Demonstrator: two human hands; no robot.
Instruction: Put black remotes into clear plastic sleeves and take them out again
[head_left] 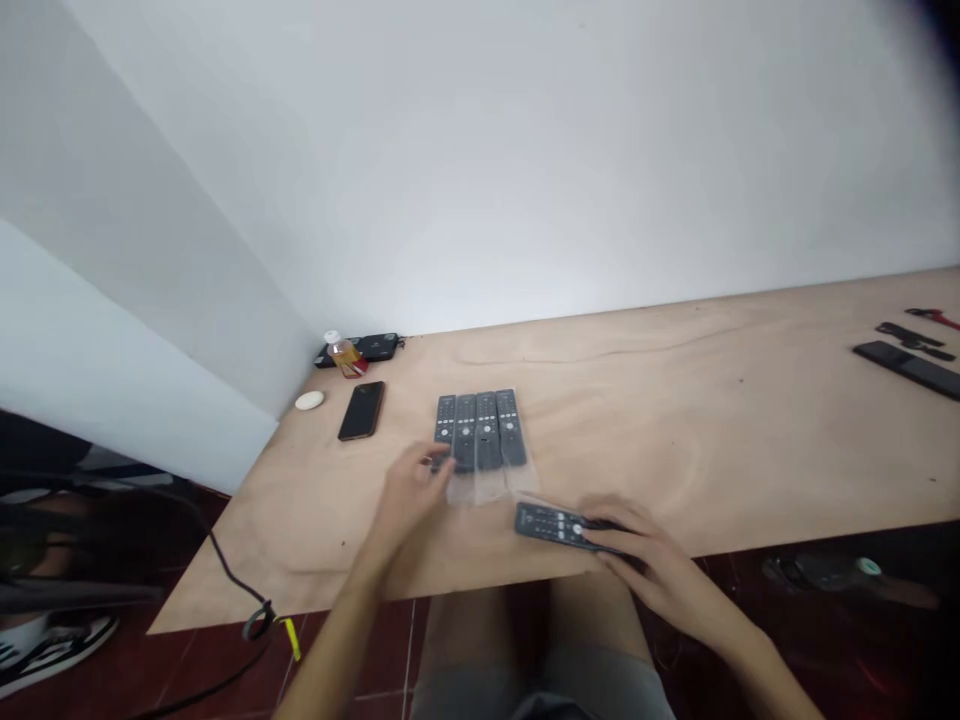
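Note:
Several black remote controls [477, 430] lie side by side on the plywood table [675, 430], each in a clear plastic sleeve. My left hand [409, 490] reaches over the sleeves' lower end, its fingertips at the leftmost remote; whether they grip it is hard to tell. My right hand [634, 545] is closed over the far end of a black remote control [551, 525], unsleeved, near the table's front edge. That hand hides part of the remote.
A black smartphone [361, 411] and a white oval object [309, 400] lie left of the row. A small bottle [343, 353] and black box [379, 347] stand in the far corner by the wall. More dark remotes [907, 367] lie at the right. A cable [240, 575] hangs past the table's left edge.

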